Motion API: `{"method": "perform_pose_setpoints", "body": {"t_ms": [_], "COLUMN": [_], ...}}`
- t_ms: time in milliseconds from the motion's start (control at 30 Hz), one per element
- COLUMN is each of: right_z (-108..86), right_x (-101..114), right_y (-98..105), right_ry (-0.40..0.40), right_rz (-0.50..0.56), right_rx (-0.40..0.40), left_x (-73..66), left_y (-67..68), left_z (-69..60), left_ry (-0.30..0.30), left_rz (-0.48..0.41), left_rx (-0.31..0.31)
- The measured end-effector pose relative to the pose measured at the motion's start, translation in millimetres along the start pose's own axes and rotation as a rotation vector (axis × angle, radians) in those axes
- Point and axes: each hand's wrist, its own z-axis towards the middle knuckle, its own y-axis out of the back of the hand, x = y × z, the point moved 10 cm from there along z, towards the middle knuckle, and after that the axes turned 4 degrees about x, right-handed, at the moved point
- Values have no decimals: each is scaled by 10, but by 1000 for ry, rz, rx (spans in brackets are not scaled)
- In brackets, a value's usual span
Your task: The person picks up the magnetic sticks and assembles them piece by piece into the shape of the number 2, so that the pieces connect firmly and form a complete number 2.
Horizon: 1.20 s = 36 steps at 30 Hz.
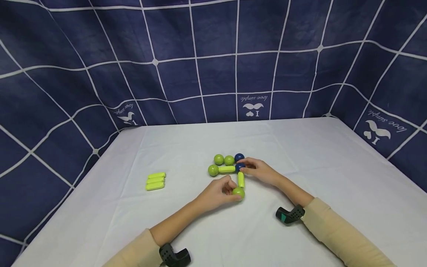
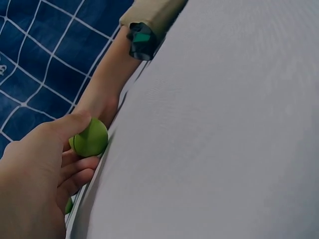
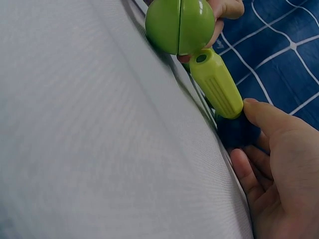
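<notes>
My left hand (image 1: 217, 192) pinches a green ball (image 1: 238, 192) between thumb and fingers; in the left wrist view the same green ball (image 2: 91, 138) shows a seam. My right hand (image 1: 261, 170) grips a dark blue ball (image 1: 239, 167). From this blue ball a yellow-green rod (image 1: 241, 179) points toward the left hand's ball. In the right wrist view the rod (image 3: 215, 83) shows a hole in its end, close to the green ball (image 3: 180, 25); whether they are joined I cannot tell. A second rod (image 1: 227, 169) runs left from the blue ball to another green ball (image 1: 213, 170).
Behind the joined pieces lie two loose green balls (image 1: 218, 159) and a blue ball (image 1: 239, 157) in a row. Several yellow-green rods (image 1: 155, 181) lie side by side at the left of the white tabletop (image 1: 180, 148). A navy grid-patterned cloth (image 1: 217, 78) hangs around the table.
</notes>
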Motion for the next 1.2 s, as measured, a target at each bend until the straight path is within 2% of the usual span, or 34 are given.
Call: {"method": "perform_pose_setpoints", "body": {"t_ms": [133, 300, 400, 500, 633, 733, 800, 900, 1033, 1100, 1200], "right_z": [7, 9, 10, 6, -4, -10, -14, -21, -29, -30, -25], "right_x": [-2, -5, -4, -5, 2, 13, 17, 20, 25, 31, 37], "right_y": [1, 8, 4, 2, 1, -8, -18, -25, -13, -8, -7], "right_ry": [0, 4, 9, 11, 3, 0, 1, 5, 5, 6, 9], "right_rz": [3, 11, 10, 2, -16, -20, -17, -15, -19, -19, -18], "right_rx": [0, 0, 5, 5, 1, 3, 7, 11, 6, 3, 3], "left_x": [-24, -58, -74, -96, -128, -74, 17, 206, 556, 742, 984], "left_y": [-5, -45, -44, 42, 345, 685, 940, 1342, 1783, 1927, 2042], "left_z": [9, 19, 15, 12, 2, -29, -76, -202, -439, -565, -732], "left_ry": [20, 60, 78, 83, 74, 67, 82, 147, 275, 338, 428], "left_rz": [35, 130, 163, 208, 320, 399, 442, 500, 498, 468, 419], "left_rx": [-46, -99, -98, -96, -109, -120, -130, -157, -155, -129, -73]}}
